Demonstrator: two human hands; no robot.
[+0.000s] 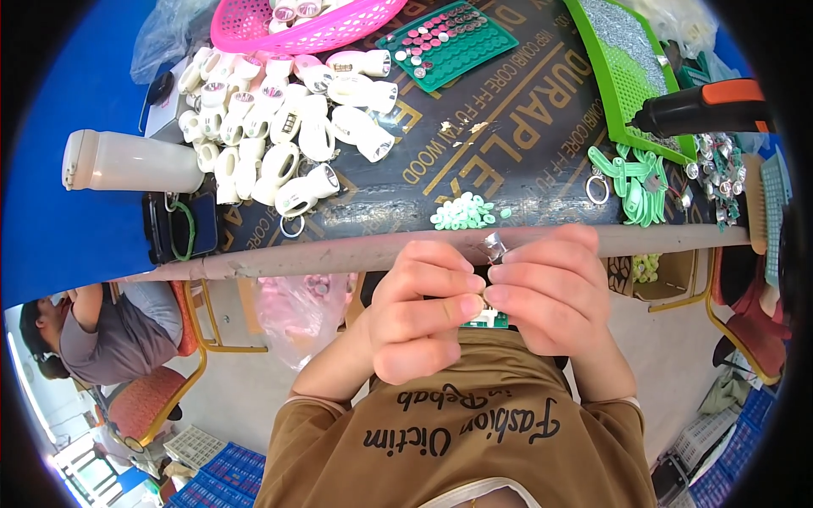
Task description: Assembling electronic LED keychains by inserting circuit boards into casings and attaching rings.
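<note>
Both my hands are raised in front of my chest, just off the table's near edge, with fingertips almost meeting. My right hand (552, 292) is closed, pinching a small shiny silver metal piece (494, 245) that sticks up from its fingertips. My left hand (426, 311) is closed too, its thumb and fingers pressed together close to the right fingertips; what they grip is mostly hidden. Below the fingers shows a small green and white part (489, 319), and which hand carries it I cannot tell. On the table just beyond lies a pile of small mint-green oval pieces (463, 212).
Many white flashlight-shaped housings (284, 118) cover the left, near a white bottle (135, 161) and pink basket (309, 38). A green tray (453, 42) lies behind. At right are a lime-green bin (627, 76), an orange-black tool (703, 106) and green straps (635, 182). Someone sits far left.
</note>
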